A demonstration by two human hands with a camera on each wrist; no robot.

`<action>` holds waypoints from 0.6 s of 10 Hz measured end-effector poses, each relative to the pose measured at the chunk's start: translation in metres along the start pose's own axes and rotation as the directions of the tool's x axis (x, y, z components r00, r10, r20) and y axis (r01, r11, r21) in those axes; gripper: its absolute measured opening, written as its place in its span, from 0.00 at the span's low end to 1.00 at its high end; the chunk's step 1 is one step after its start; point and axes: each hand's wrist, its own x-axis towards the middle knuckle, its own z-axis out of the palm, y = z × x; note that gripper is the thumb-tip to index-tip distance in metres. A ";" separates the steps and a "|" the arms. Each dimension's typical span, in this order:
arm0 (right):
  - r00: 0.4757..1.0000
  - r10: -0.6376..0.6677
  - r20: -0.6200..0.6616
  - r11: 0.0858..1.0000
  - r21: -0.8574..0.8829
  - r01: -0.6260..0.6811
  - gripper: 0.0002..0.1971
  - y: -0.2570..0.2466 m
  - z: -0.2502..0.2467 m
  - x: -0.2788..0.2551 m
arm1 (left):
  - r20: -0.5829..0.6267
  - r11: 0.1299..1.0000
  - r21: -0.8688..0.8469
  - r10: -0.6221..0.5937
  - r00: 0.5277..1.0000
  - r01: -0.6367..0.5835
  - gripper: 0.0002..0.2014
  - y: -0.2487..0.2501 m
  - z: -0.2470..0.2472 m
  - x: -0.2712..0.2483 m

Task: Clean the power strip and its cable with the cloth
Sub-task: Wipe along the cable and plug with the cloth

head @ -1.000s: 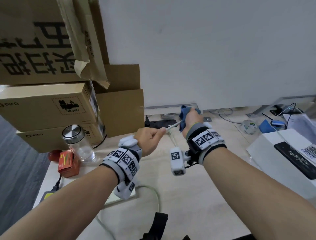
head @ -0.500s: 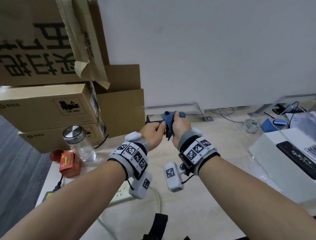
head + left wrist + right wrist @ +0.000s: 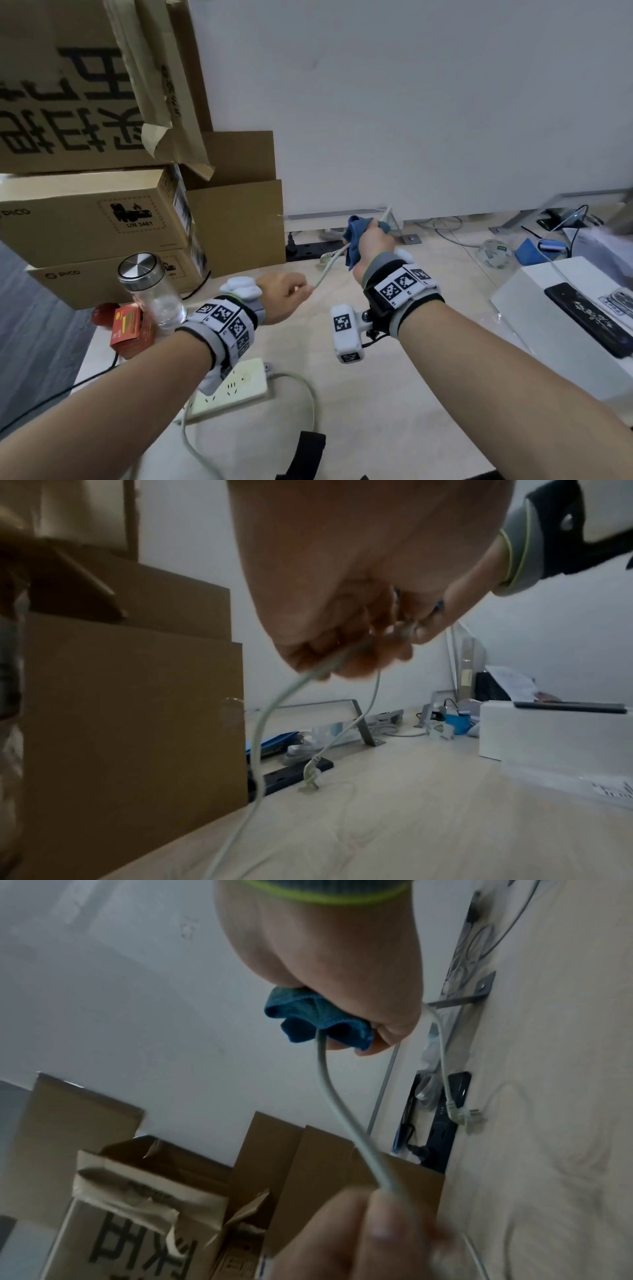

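Note:
A white power strip (image 3: 236,387) lies on the desk under my left forearm, and its pale cable (image 3: 310,401) loops off to the right. My left hand (image 3: 286,298) pinches the cable (image 3: 274,712) in a fist above the desk. A taut stretch of cable (image 3: 329,270) runs up to my right hand (image 3: 371,240). That hand grips a blue cloth (image 3: 356,236) wrapped round the cable (image 3: 337,1104). The cloth (image 3: 308,1018) bunches out of the fist. Past the right hand the cable hangs down to its plug (image 3: 310,773), which touches the desk (image 3: 428,428).
Stacked cardboard boxes (image 3: 92,212) fill the left. A glass jar with a metal lid (image 3: 150,287) and a small red box (image 3: 130,329) stand beside them. A black power strip (image 3: 315,248) lies by the wall. A white box (image 3: 565,325) sits at right.
My hands were close together half a second ago. The right hand with the cloth has slid away along the cable, up and to the right, and the left hand has dropped lower.

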 end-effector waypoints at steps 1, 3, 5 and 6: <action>0.998 -0.056 0.026 0.976 0.210 0.050 0.22 0.007 0.006 -0.013 | 0.098 0.975 -0.195 -0.088 0.991 0.106 0.12 0.025 0.005 0.003; 0.998 -0.064 0.019 0.977 0.203 0.059 0.24 0.018 0.024 -0.029 | -0.055 0.612 -0.764 -0.377 0.924 0.204 0.23 0.057 0.004 0.020; 0.999 0.049 0.015 0.947 0.316 -0.051 0.24 0.013 0.010 -0.025 | -0.353 0.886 -0.463 -0.168 0.920 -0.016 0.25 0.056 -0.004 0.011; 0.998 -0.058 -0.014 0.949 0.309 0.060 0.22 0.005 -0.011 -0.013 | -0.340 0.942 -0.328 -0.055 0.939 -0.063 0.26 0.048 -0.009 0.005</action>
